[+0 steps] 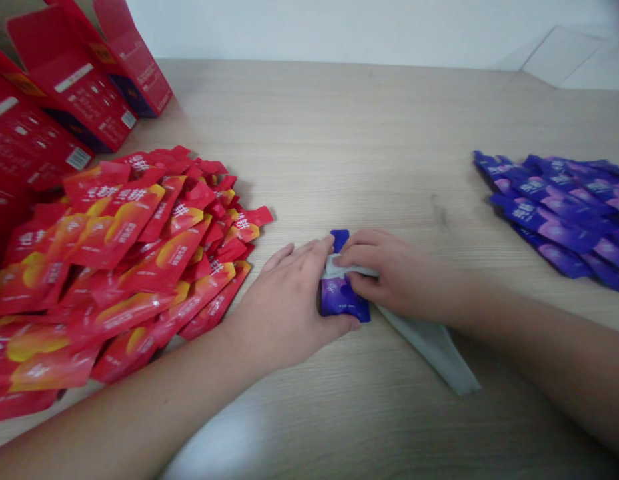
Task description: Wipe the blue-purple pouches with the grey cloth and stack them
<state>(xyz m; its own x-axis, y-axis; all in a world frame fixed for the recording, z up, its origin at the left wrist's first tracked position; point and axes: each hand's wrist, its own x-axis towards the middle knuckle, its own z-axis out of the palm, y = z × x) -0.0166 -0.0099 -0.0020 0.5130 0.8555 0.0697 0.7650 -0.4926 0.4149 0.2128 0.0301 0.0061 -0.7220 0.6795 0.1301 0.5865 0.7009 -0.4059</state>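
Observation:
A small purple packet [343,303] lies on the table between my hands. My left hand [289,307] holds it down from the left, thumb at its near edge and fingers along its far left side. In my right hand [402,273] is a folded pale grey cloth [434,350], pinched by the fingers and pressed onto the packet's upper part. The cloth's loose end trails across the table towards the near right. Part of the packet's printed face is hidden by the cloth and the fingers.
A large heap of red and yellow packets [139,247] spreads over the left. Several open red boxes [84,87] stand behind it at the back left. On the right lies a pile of purple packets [559,213]. A clear plastic sheet or stand [559,57] is at the back right.

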